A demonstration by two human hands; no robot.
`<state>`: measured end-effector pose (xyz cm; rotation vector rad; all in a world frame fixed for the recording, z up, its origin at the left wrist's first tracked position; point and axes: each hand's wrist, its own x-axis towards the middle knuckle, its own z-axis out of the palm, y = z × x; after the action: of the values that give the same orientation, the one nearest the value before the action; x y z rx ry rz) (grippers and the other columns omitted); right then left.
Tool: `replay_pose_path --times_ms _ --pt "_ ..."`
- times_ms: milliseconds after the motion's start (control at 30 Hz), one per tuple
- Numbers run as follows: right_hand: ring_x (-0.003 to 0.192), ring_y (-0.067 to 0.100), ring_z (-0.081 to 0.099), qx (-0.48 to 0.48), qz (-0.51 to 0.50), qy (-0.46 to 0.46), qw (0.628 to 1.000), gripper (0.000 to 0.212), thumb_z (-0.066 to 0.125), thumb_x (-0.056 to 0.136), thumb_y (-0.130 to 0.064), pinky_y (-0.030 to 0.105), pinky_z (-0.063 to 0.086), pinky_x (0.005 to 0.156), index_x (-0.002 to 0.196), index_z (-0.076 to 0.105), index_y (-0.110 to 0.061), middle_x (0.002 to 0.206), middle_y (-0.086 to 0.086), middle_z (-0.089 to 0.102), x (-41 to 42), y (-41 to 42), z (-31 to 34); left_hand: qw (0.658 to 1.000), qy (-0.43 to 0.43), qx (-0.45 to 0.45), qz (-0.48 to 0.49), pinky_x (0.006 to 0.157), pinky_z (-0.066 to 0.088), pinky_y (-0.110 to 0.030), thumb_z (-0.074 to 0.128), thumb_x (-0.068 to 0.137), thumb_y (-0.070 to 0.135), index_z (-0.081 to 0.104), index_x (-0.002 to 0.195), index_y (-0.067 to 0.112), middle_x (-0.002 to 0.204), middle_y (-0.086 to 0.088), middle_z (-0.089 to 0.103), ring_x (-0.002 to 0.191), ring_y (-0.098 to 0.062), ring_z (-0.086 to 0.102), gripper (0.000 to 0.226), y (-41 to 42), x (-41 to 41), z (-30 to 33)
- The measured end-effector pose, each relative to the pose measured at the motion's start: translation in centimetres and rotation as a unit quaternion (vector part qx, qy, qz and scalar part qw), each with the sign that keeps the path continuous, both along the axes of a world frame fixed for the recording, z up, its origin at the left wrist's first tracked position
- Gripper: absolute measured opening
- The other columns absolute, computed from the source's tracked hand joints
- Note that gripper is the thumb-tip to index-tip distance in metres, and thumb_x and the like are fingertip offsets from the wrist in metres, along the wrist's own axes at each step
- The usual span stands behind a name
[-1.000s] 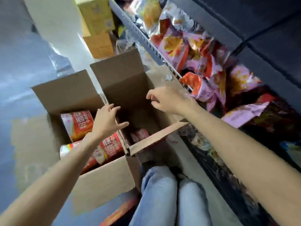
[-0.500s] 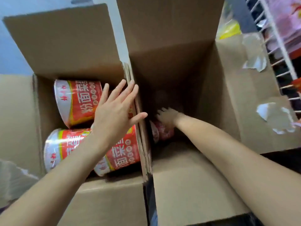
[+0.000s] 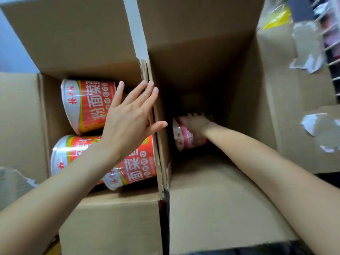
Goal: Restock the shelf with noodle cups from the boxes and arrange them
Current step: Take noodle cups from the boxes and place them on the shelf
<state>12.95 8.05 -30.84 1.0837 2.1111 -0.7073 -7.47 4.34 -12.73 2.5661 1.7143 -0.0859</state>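
Note:
Two open cardboard boxes stand side by side. The left box (image 3: 117, 216) holds red noodle cups lying on their sides, one at the back (image 3: 88, 105) and others at the front (image 3: 139, 162). My left hand (image 3: 128, 118) lies flat with straight fingers against the wall between the boxes, its thumb over the edge. Deep in the right box (image 3: 220, 205) lies a pink noodle cup (image 3: 185, 138). My right hand (image 3: 196, 122) reaches down onto that cup and is blurred; its fingers curl over the cup's top.
A wire shelf edge (image 3: 331, 45) shows at the far right. Torn tape scraps (image 3: 312, 126) cling to the right box's flap. The box flaps stand up at the back. A blue-grey floor lies at the far left.
The view has moved closer over the boxes. My right hand went from the box's rim down to the pink cup at the bottom. My left hand stays on the dividing wall.

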Motion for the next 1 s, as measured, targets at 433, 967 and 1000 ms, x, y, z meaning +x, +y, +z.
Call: replay_pose_path --times_ms 433,967,1000 --pt "0.128 0.021 0.048 0.227 -0.615 0.369 0.659 0.129 0.092 0.049 -0.044 0.036 0.042 0.104 0.149 0.015 -0.019 0.142 0.005 0.046 6.1 -15.0 32.7 0.753 -0.548 -0.318 0.178 0.096 0.040 -0.014 0.046 0.095 0.041 0.032 0.146 0.020 0.136 0.001 0.051 0.122 -0.011 0.052 0.057 -5.8 8.3 16.3" --pt "0.129 0.006 0.041 0.539 -0.693 0.294 0.379 0.121 0.086 0.043 -0.061 0.019 0.035 0.103 0.143 0.027 -0.024 0.139 -0.006 0.042 11.3 -48.5 49.0 0.677 -0.609 -0.333 -0.246 0.096 0.050 -0.046 0.073 0.074 0.054 0.045 0.131 0.034 0.129 0.010 0.057 0.112 -0.012 0.062 0.067 -30.6 22.1 31.2" --pt "0.124 0.001 0.045 0.547 -0.696 0.302 0.355 0.114 0.089 0.045 -0.055 0.015 0.038 0.100 0.139 0.030 -0.027 0.134 -0.009 0.047 12.0 -50.2 49.3 0.668 -0.606 -0.331 -0.279 0.098 0.049 -0.045 0.072 0.078 0.049 0.045 0.133 0.032 0.131 0.011 0.055 0.115 -0.012 0.060 0.063 -31.9 23.1 31.8"
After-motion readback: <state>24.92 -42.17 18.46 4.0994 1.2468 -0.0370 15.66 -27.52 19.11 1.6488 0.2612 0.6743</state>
